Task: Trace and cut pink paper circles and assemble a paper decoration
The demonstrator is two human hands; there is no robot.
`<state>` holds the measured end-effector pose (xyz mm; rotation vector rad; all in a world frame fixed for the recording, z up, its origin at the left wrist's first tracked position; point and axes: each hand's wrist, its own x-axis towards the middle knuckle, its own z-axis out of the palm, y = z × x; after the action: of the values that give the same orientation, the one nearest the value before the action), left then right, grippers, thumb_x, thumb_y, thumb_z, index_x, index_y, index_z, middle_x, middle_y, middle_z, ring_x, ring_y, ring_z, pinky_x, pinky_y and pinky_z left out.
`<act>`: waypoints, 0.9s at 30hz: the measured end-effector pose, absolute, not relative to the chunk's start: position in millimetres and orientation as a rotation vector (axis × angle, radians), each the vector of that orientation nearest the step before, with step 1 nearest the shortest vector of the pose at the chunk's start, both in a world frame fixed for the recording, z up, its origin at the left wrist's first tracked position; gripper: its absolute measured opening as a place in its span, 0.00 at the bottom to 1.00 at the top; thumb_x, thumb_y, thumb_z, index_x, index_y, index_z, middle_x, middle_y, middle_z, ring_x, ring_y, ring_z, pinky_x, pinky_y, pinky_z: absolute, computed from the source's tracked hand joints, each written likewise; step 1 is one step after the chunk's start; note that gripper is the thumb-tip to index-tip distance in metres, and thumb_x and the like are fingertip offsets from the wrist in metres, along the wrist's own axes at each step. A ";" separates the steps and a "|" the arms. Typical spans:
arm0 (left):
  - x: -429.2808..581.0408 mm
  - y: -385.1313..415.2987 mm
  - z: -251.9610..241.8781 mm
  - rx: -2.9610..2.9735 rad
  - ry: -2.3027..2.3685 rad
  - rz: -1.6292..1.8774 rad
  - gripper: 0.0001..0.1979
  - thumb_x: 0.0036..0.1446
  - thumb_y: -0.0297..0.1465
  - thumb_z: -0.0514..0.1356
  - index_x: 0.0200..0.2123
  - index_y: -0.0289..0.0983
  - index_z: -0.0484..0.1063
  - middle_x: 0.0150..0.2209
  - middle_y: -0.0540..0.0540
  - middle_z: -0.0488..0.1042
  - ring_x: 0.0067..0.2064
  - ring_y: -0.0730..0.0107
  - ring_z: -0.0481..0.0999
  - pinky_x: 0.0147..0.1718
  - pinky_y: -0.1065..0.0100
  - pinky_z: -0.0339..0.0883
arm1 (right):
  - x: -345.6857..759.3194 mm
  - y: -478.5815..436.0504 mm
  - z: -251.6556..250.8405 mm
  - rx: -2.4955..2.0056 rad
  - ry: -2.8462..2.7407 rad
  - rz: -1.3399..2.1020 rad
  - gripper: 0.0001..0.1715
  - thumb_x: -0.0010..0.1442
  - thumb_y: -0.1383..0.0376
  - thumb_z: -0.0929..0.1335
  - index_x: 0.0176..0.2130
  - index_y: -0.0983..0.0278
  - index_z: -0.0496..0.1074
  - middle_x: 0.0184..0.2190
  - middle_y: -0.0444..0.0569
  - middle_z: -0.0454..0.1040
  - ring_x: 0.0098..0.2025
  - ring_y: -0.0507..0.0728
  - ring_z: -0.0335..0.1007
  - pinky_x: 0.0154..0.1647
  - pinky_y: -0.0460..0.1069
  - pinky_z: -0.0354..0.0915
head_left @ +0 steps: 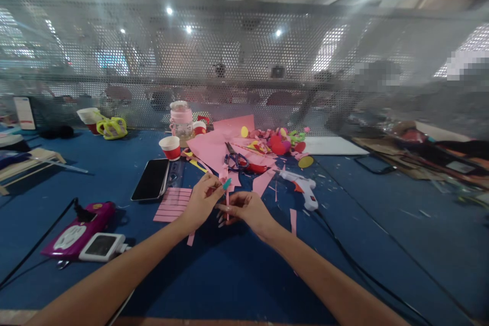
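Note:
My left hand (204, 198) is closed in a pinch at the upper end of a narrow pink paper strip (228, 198). At its thumb tip is a small teal piece (227, 183); I cannot tell whether this is a nail or a scrap. Lower down, my right hand (246, 209) grips the same strip between thumb and fingers, the strip standing roughly upright. Beside the left wrist lies a ruled pink sheet (172, 205). Just beyond the hands, dark-handled scissors (236, 159) rest on larger pink paper sheets (206, 148).
A white glue gun (303, 187) with a trailing cord lies right. A phone (151, 179), paper cup (170, 148), jar (181, 121) and purple power strip (78, 234) stand left. Colourful paper cutouts (280, 143) are heaped behind, before a perforated metal screen (237, 61).

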<state>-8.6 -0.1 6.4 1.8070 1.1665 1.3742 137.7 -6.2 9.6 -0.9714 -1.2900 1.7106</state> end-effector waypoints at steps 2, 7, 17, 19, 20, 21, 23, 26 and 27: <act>-7.7 0.1 6.3 1.801 1.163 1.370 0.10 0.55 0.32 0.53 0.23 0.36 0.62 0.29 0.50 0.61 0.33 0.73 0.63 0.34 0.70 0.58 | 137.9 -6.2 9.1 -0.959 -1.288 1.713 0.20 0.31 0.59 0.76 0.23 0.69 0.71 0.18 0.44 0.73 0.20 0.51 0.70 0.23 0.47 0.69; -6.3 0.3 5.4 1.780 1.183 1.357 0.11 0.55 0.33 0.53 0.22 0.36 0.62 0.28 0.51 0.61 0.32 0.74 0.62 0.34 0.70 0.58 | 137.9 -5.7 8.0 -0.946 -1.294 1.719 0.20 0.31 0.58 0.76 0.23 0.68 0.71 0.19 0.44 0.73 0.20 0.51 0.70 0.23 0.46 0.69; -6.0 1.3 3.6 1.720 1.179 1.344 0.11 0.55 0.34 0.53 0.23 0.36 0.62 0.27 0.52 0.60 0.31 0.75 0.62 0.32 0.71 0.59 | 137.0 -7.1 9.9 -0.940 -1.276 1.713 0.20 0.32 0.58 0.76 0.24 0.68 0.72 0.20 0.45 0.74 0.21 0.51 0.70 0.24 0.46 0.69; -6.4 1.5 4.3 1.729 1.174 1.337 0.11 0.55 0.34 0.53 0.22 0.36 0.62 0.26 0.52 0.59 0.30 0.75 0.62 0.32 0.72 0.58 | 137.0 -7.6 11.1 -0.941 -1.278 1.708 0.19 0.32 0.59 0.76 0.24 0.68 0.72 0.19 0.45 0.74 0.21 0.50 0.69 0.24 0.46 0.69; -6.9 1.7 4.8 1.729 1.165 1.325 0.11 0.55 0.34 0.53 0.22 0.36 0.61 0.26 0.52 0.59 0.30 0.75 0.61 0.32 0.72 0.58 | 137.1 -7.8 11.7 -0.944 -1.278 1.708 0.19 0.32 0.59 0.76 0.24 0.68 0.72 0.19 0.44 0.73 0.21 0.50 0.69 0.24 0.45 0.69; -7.7 2.1 5.3 1.730 1.154 1.310 0.12 0.55 0.34 0.52 0.22 0.36 0.61 0.26 0.52 0.59 0.30 0.75 0.61 0.32 0.72 0.57 | 137.3 -7.8 12.4 -0.949 -1.276 1.708 0.19 0.32 0.59 0.76 0.23 0.68 0.73 0.19 0.44 0.73 0.20 0.50 0.69 0.24 0.45 0.69; -10.3 3.4 5.8 1.755 1.136 1.285 0.12 0.57 0.34 0.51 0.23 0.36 0.62 0.26 0.52 0.59 0.30 0.74 0.62 0.32 0.71 0.57 | 138.0 -7.7 13.9 -0.960 -1.269 1.719 0.18 0.32 0.59 0.76 0.23 0.68 0.73 0.19 0.45 0.73 0.20 0.49 0.69 0.24 0.45 0.69; -15.2 6.9 4.5 1.813 1.152 1.293 0.13 0.58 0.35 0.48 0.25 0.36 0.63 0.28 0.50 0.61 0.32 0.73 0.62 0.33 0.70 0.58 | 139.4 -6.9 15.8 -0.969 -1.247 1.734 0.18 0.34 0.60 0.76 0.26 0.68 0.74 0.20 0.45 0.74 0.21 0.49 0.69 0.23 0.44 0.68; -16.5 8.2 3.7 1.819 1.167 1.294 0.13 0.58 0.36 0.48 0.26 0.36 0.64 0.29 0.50 0.62 0.32 0.73 0.62 0.33 0.70 0.58 | 139.9 -6.5 16.0 -0.965 -1.241 1.733 0.17 0.35 0.60 0.76 0.26 0.68 0.75 0.20 0.46 0.74 0.21 0.49 0.70 0.24 0.44 0.68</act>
<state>-16.5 8.2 3.7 1.8190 1.1674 1.2939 139.9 -6.5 16.0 -0.9651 -1.2411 1.7333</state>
